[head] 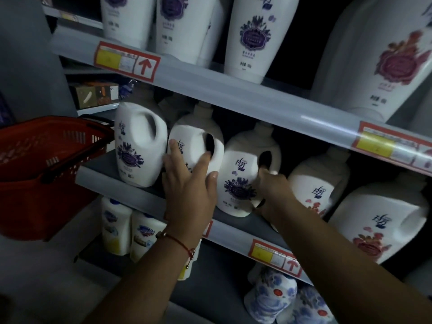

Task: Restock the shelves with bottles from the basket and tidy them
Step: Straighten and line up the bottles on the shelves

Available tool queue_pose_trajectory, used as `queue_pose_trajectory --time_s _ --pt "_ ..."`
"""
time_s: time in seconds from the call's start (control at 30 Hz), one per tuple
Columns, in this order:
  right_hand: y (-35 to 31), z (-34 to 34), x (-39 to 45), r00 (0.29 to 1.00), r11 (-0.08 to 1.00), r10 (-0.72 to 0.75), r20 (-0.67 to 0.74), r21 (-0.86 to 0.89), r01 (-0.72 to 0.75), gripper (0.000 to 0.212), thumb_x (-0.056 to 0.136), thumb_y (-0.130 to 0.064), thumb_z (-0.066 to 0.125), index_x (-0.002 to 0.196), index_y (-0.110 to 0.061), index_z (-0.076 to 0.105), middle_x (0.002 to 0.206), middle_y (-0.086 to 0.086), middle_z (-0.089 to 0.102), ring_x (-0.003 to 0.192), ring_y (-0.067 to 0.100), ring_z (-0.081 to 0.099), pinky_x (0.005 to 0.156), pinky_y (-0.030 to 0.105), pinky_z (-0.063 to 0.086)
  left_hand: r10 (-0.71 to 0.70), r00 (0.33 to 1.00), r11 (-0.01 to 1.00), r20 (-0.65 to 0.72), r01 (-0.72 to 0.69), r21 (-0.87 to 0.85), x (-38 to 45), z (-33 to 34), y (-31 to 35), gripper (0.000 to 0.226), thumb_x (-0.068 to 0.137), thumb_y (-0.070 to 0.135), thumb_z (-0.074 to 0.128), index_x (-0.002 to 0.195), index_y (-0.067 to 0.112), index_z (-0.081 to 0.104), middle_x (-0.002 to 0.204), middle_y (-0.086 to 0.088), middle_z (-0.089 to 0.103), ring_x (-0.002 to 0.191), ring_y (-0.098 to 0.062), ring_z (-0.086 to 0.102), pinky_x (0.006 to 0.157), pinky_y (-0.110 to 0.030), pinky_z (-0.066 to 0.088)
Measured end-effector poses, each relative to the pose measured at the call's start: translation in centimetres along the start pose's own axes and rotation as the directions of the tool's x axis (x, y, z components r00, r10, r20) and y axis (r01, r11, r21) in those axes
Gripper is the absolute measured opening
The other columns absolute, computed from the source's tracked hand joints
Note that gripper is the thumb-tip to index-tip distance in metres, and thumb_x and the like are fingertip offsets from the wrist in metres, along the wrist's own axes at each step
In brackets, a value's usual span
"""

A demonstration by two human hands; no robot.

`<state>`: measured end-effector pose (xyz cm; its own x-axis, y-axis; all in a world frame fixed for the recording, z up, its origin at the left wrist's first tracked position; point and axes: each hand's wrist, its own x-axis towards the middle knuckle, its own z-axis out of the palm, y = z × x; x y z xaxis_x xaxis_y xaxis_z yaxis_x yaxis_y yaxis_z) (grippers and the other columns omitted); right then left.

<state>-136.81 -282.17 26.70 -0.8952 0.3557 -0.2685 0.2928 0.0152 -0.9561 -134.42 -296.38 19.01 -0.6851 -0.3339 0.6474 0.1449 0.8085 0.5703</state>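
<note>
On the middle shelf (121, 183) stand white handled jugs with purple flower labels. My left hand (187, 183) lies spread on the front of the second jug (194, 141), thumb and fingers wrapped around its lower body. My right hand (273, 185) grips the handle of the third jug (243, 174), with fingers hooked through the handle hole. The first jug (138, 146) stands untouched at the left end. A red basket (42, 160) hangs at the left; its contents are hidden.
Two jugs with red flower labels (383, 225) stand to the right on the same shelf. Taller white bottles (254, 36) fill the upper shelf. Smaller bottles (131, 230) and blue patterned pouches (273, 298) sit on the lower shelves. Red price tags (127, 60) line the shelf edges.
</note>
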Motion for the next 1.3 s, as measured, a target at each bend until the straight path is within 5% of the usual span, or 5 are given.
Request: queue_pose_trajectory --time_s 0.3,0.47,0.73,0.97,1.3 --pt "0.2 -2.1 -0.4 0.994 0.998 0.063 0.09 -0.008 -0.062 0.038 0.105 -0.037 0.052 0.136 -0.015 0.047 0.128 0.015 0.058 0.112 0.04 0.061 0.065 0.054 0.059 -0.028 0.999 1.0 0.021 0.028 0.008 0.4 -0.4 0.4 0.04 0.095 0.032 0.063 0.135 0.03 0.058 0.168 -0.019 0.003 0.15 -0.049 0.015 0.112 -0.064 0.034" --pt "-0.2 -3.1 -1.2 0.978 0.994 0.1 0.186 0.013 -0.104 0.031 0.109 -0.031 0.047 0.126 -0.008 0.058 0.097 0.014 0.069 0.087 0.033 0.066 0.066 0.045 0.053 -0.015 1.0 1.0 0.014 0.015 -0.007 0.3 -0.5 0.3 0.04 0.094 0.033 0.064 0.134 0.028 0.059 0.168 -0.02 0.005 0.15 -0.048 0.017 0.113 -0.062 0.034" --pt "3.3 -1.3 -2.7 0.981 0.987 0.096 0.168 0.113 -0.116 0.067 0.095 -0.07 0.047 0.123 -0.014 0.07 0.117 0.012 0.075 0.104 0.032 0.072 0.088 0.045 0.057 0.051 0.997 0.999 0.061 -0.05 -0.018 -1.1 -0.9 0.5 0.067 0.091 0.058 0.055 0.148 0.024 0.044 0.168 -0.019 0.0 0.152 -0.043 0.012 0.113 -0.063 0.033" --pt "6.0 -0.6 -2.5 0.999 0.99 -0.018 0.041 0.144 0.012 0.131 0.042 -0.101 0.061 0.142 -0.016 0.054 0.126 0.009 0.07 0.111 0.03 0.07 0.1 0.051 0.055 0.045 0.993 0.999 0.11 -0.044 -0.01 -1.6 -0.7 0.7 0.084 0.087 0.064 0.061 0.154 0.022 0.033 0.167 -0.021 -0.005 0.153 -0.045 0.006 0.116 -0.063 0.03" --pt "5.6 0.3 -3.4 0.998 0.971 -0.048 0.05 0.238 0.035 0.109 0.053 -0.086 0.059 0.136 -0.015 0.057 0.123 0.006 0.072 0.109 0.025 0.071 0.101 0.046 0.055 0.041 0.995 0.999 0.09 -0.04 -0.014 -1.7 -0.7 0.9 0.081 0.09 0.059 0.063 0.155 0.02 0.033 0.168 -0.021 -0.005 0.153 -0.045 0.007 0.116 -0.062 0.032"
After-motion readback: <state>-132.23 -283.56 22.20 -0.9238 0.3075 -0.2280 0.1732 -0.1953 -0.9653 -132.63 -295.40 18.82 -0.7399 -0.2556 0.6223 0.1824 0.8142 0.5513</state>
